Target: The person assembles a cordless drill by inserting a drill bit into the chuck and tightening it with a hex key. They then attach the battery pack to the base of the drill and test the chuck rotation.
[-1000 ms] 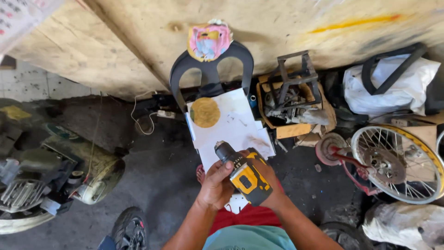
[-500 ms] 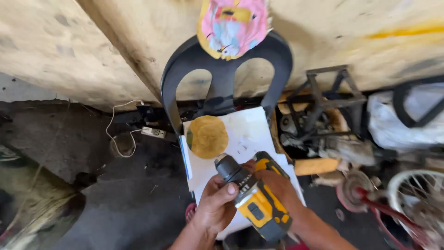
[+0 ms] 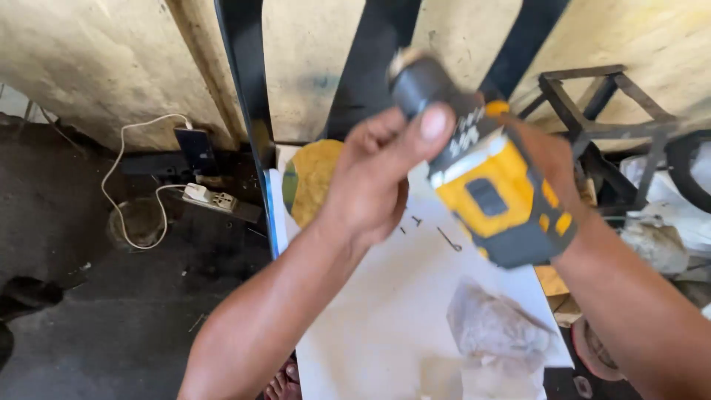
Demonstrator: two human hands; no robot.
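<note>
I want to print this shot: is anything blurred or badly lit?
Head view: the yellow and black drill and the left hand on its front end are smeared by motion; the right hand sits mostly hidden behind the drill; the white board is bright and washed out, the floor at left dark; the white cable stays fairly sharp.

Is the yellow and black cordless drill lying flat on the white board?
No, the yellow and black cordless drill is raised above the white board, gripped by the left hand and right hand.

— What sort of place was it?
— A rough workshop: a stained plaster wall, a dusty dark concrete floor, a welded black metal frame and a yellow-and-black cordless drill.
</note>
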